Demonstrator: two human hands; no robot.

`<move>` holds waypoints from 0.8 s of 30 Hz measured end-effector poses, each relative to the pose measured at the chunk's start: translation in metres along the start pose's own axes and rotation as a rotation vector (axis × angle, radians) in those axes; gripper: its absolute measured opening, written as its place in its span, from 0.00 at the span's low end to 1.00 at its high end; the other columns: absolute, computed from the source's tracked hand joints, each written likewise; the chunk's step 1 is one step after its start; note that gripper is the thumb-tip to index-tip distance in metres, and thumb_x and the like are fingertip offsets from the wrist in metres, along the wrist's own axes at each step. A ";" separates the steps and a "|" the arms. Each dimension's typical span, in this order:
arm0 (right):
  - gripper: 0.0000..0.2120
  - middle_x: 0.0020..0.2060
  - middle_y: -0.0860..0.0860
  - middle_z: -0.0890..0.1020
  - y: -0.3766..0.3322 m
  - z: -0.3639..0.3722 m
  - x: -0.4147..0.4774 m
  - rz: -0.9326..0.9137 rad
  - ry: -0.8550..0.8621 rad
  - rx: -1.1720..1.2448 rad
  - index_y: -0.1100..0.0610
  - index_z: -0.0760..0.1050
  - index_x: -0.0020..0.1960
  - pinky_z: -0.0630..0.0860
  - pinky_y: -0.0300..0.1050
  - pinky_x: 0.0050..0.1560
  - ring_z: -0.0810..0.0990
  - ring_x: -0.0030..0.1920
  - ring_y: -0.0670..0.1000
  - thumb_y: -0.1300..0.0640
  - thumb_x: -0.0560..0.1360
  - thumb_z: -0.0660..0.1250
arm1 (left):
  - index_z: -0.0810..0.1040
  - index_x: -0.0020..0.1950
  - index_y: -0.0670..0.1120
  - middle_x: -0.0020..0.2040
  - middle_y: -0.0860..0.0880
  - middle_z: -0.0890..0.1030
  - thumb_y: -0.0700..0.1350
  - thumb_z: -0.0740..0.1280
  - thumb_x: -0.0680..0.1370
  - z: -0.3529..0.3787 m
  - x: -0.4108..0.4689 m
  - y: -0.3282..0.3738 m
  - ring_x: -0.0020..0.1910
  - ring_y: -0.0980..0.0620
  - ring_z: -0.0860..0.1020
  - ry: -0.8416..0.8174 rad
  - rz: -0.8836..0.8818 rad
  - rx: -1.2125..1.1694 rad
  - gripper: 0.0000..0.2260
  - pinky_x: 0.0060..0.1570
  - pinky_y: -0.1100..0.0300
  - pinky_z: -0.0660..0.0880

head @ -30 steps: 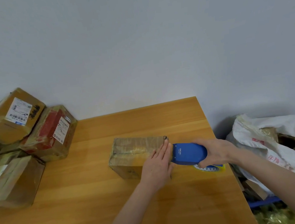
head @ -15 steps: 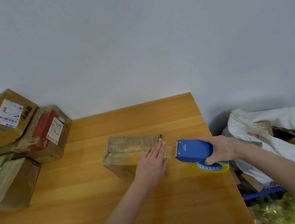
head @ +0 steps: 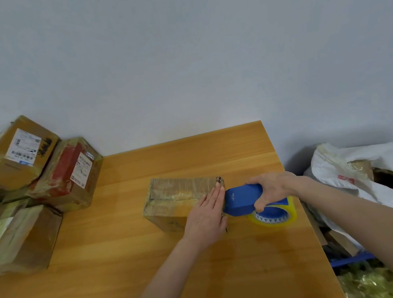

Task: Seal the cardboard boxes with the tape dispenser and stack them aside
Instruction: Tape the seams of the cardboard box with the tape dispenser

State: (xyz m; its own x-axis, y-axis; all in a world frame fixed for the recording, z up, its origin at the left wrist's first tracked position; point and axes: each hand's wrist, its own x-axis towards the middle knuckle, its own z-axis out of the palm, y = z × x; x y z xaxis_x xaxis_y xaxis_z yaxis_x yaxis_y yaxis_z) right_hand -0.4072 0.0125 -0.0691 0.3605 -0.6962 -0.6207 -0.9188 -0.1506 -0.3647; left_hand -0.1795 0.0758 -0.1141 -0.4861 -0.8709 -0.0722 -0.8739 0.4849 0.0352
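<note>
Cardboard box (head: 178,195), wrapped in tape, lies near the middle of a wooden table (head: 154,264). The left hand (head: 207,217) rests flat on its right end, fingers straight and together. At the box's 3 o'clock, touching that end, a blue tape dispenser (head: 241,198) with a yellowish tape roll (head: 274,216) is grasped by the right hand (head: 272,186), fingers curled round it. Taped boxes (head: 24,193) are piled at 9 o'clock. A white bag (head: 364,166) sits beyond the table at 3 o'clock.

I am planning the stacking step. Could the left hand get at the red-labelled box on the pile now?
Probably yes. Only table surface lies between the left hand and the red-labelled box. But that hand lies flat on the middle box, so it must lift off first.
</note>
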 end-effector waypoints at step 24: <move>0.24 0.53 0.59 0.79 -0.016 0.090 0.013 0.424 0.334 1.285 0.58 0.70 0.66 0.76 0.53 0.44 0.78 0.48 0.60 0.46 0.76 0.68 | 0.47 0.79 0.49 0.77 0.55 0.45 0.64 0.45 0.80 -0.007 -0.041 -0.033 0.77 0.58 0.46 0.195 -0.277 -0.076 0.32 0.75 0.59 0.43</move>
State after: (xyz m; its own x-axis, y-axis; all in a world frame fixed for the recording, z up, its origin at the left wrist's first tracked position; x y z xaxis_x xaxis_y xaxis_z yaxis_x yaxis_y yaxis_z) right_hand -0.3733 0.0690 -0.1341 -0.1276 -0.6861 -0.7163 -0.0918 0.7272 -0.6802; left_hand -0.1307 0.0951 -0.1055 -0.2154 -0.9712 0.1021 -0.9671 0.2266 0.1151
